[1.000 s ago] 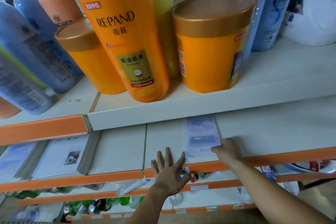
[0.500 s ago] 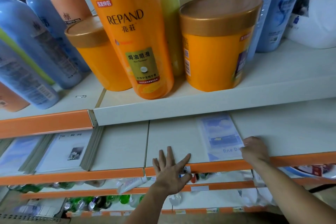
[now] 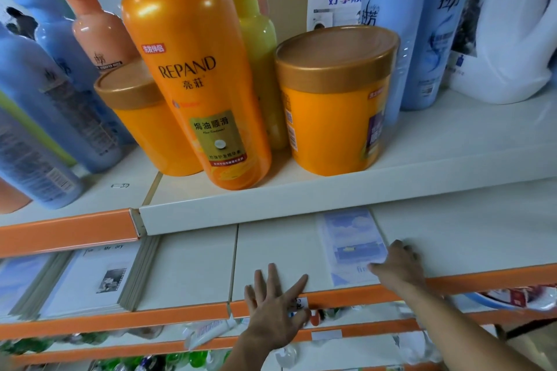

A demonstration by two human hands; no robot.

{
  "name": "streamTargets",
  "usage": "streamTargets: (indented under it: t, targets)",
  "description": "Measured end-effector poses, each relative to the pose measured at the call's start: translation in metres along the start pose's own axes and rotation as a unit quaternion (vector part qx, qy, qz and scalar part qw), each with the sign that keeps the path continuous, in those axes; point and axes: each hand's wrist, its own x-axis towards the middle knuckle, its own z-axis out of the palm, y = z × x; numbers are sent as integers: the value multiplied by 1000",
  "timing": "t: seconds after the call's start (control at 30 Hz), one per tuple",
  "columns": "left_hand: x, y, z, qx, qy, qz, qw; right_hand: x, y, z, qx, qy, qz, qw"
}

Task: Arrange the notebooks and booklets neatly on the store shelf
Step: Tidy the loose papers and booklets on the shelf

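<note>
A pale blue sky-print booklet (image 3: 352, 245) lies flat on the white middle shelf (image 3: 193, 268), partly under the shelf above. My right hand (image 3: 398, 265) rests on its right front corner, fingers bent and thumb on the cover. My left hand (image 3: 275, 301) lies flat, fingers spread, on the shelf's orange front edge to the left of the booklet, holding nothing. Further left sits a stack of white notebooks (image 3: 96, 277) with a small black-and-white picture on top, and a blue-covered stack (image 3: 15, 283) at the frame's left edge.
The upper shelf (image 3: 452, 144) carries a tall orange REPAND bottle (image 3: 193, 75), two orange tubs (image 3: 334, 99), blue bottles (image 3: 422, 27) and a white jug (image 3: 518, 24). Lower shelves hold tubes and green bottles (image 3: 187, 358).
The view has drifted; the booklet and my right hand sit further right on the shelf than a second ago. My left hand stays flat on the shelf edge.
</note>
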Motion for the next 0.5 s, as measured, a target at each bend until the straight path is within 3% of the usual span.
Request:
streamTargets:
  t: [0.1,0.23,0.3,0.37,0.5]
  targets:
    - [1,5,-7,-43,20,-18,999,-1,-9,2,-9,-7,-15,1000]
    - [7,27,-14,-137,37,18,990,-10,-15,11,-39,-19,-43,998]
    - [7,43,-19,-229,31,0,973,-15,-18,19,-52,-26,-62,996]
    - [2,59,-29,-387,16,-43,921,-20,-20,22,-47,-23,-74,996]
    - [6,61,-40,-628,50,-111,768,-21,-18,21,-4,-13,-67,998]
